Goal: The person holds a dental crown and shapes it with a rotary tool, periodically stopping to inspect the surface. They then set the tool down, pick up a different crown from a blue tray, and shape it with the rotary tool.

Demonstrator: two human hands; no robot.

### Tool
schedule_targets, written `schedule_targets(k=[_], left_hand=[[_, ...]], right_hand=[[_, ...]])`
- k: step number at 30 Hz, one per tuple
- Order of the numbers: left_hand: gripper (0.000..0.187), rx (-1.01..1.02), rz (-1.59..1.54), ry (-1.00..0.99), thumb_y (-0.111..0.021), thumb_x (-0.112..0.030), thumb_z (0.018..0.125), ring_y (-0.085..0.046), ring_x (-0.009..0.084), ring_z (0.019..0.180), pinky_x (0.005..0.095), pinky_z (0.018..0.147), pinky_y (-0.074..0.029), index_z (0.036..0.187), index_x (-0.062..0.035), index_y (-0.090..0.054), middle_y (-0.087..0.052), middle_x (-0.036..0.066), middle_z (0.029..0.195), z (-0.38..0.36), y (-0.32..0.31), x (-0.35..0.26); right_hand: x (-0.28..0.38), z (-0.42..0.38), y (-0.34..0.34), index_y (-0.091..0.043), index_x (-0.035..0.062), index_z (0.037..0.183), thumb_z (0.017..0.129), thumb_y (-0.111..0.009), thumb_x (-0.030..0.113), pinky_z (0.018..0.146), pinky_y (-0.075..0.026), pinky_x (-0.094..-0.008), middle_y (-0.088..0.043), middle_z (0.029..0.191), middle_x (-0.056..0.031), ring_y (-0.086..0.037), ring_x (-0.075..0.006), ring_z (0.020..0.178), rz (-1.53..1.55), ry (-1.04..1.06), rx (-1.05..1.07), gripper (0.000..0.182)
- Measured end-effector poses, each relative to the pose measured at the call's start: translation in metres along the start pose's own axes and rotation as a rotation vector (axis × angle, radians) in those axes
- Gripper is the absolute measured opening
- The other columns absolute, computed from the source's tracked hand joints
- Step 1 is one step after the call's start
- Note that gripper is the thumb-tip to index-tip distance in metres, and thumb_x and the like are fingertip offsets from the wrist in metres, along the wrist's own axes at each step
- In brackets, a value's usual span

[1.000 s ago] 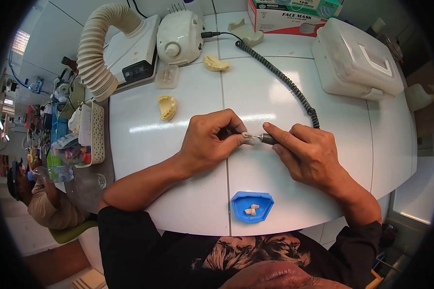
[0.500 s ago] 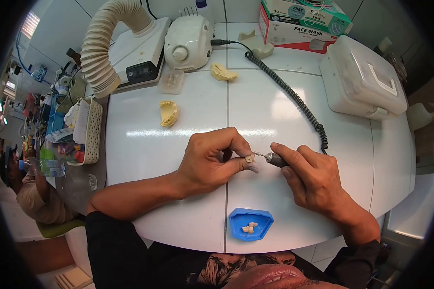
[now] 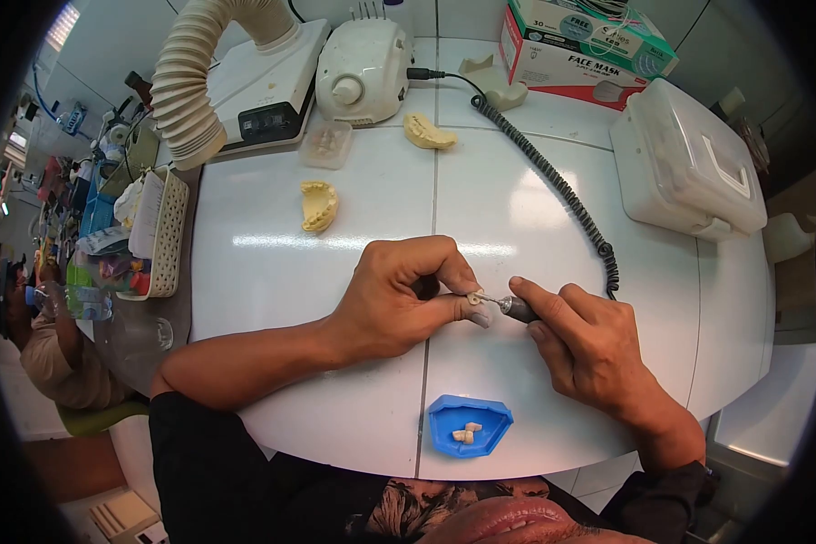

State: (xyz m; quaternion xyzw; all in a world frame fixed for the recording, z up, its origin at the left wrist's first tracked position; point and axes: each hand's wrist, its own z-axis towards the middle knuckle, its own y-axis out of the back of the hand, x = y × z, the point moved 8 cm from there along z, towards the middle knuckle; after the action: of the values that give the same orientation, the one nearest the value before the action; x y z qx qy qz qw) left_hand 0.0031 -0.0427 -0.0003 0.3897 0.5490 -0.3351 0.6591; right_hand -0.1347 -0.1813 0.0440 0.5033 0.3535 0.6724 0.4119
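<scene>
Between thumb and index finger, my left hand (image 3: pixel 394 295) pinches a small cream dental crown (image 3: pixel 474 297). My right hand (image 3: pixel 585 340) grips a dark rotary handpiece (image 3: pixel 519 309) like a pen, its thin metal bur (image 3: pixel 490 298) pointing left. The bur's tip meets the crown, or very nearly; its exact contact is too small to tell. Below the hands stands a blue tray (image 3: pixel 441 439) holding a few cream tooth pieces (image 3: pixel 467 433).
A coiled black cord (image 3: pixel 553 172) runs from the white control unit (image 3: pixel 363 72). Yellow dental casts (image 3: pixel 318 207) and a clear small box (image 3: pixel 325 145) lie farther back. A ribbed hose (image 3: pixel 186 91), mask boxes (image 3: pixel 571 63), a white case (image 3: pixel 689 163) and a basket (image 3: pixel 170 236) surround the tabletop.
The bur has come closer to the crown, and the crown is turned a little between my left fingers. The whole view has shifted slightly.
</scene>
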Motion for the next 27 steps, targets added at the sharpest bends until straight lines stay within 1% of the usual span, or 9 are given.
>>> schedule_targets(k=[9, 15, 21, 27], left_hand=[[0.020, -0.020, 0.006, 0.014, -0.084, 0.008, 0.091, -0.076, 0.0131, 0.092, 0.0280, 0.080, -0.062, 0.089, -0.0001, -0.066, -0.077, 0.012, 0.097, 0.0002, 0.0011, 0.0015], [0.020, -0.017, 0.037, -0.012, -0.083, 0.007, 0.092, -0.076, 0.0131, 0.091, 0.0282, 0.080, -0.062, 0.089, -0.0002, -0.065, -0.077, 0.012, 0.097, 0.0004, 0.0011, -0.0025], [0.020, -0.014, 0.011, 0.024, -0.083, 0.008, 0.092, -0.077, 0.0139, 0.093, 0.0286, 0.081, -0.063, 0.089, 0.0001, -0.065, -0.077, 0.013, 0.098, -0.0008, 0.0012, 0.0022], [0.018, -0.013, -0.012, 0.006, -0.083, 0.008, 0.092, -0.077, 0.0145, 0.093, 0.0288, 0.082, -0.064, 0.090, 0.0006, -0.066, -0.077, 0.013, 0.100, 0.0001, 0.0010, -0.0019]], right_hand=[[-0.0021, 0.0001, 0.0002, -0.072, 0.0130, 0.142, 0.094, -0.080, 0.013, 0.049, -0.044, -0.0375, -0.052, 0.072, -0.0016, -0.054, -0.0189, 0.054, 0.028, -0.014, 0.008, 0.050], [-0.0025, 0.0007, 0.0013, -0.072, 0.0125, 0.141, 0.094, -0.079, 0.012, 0.049, -0.043, -0.0377, -0.053, 0.071, -0.0019, -0.055, -0.0193, 0.054, 0.044, -0.028, 0.005, 0.048], [-0.0027, 0.0013, 0.0020, -0.073, 0.0122, 0.139, 0.093, -0.078, 0.010, 0.048, -0.043, -0.0377, -0.054, 0.070, -0.0019, -0.055, -0.0194, 0.053, 0.057, -0.030, 0.000, 0.046], [-0.0035, 0.0010, 0.0021, -0.074, 0.0120, 0.138, 0.093, -0.078, 0.010, 0.048, -0.043, -0.0375, -0.054, 0.069, -0.0019, -0.055, -0.0194, 0.052, 0.061, -0.036, -0.014, 0.046]])
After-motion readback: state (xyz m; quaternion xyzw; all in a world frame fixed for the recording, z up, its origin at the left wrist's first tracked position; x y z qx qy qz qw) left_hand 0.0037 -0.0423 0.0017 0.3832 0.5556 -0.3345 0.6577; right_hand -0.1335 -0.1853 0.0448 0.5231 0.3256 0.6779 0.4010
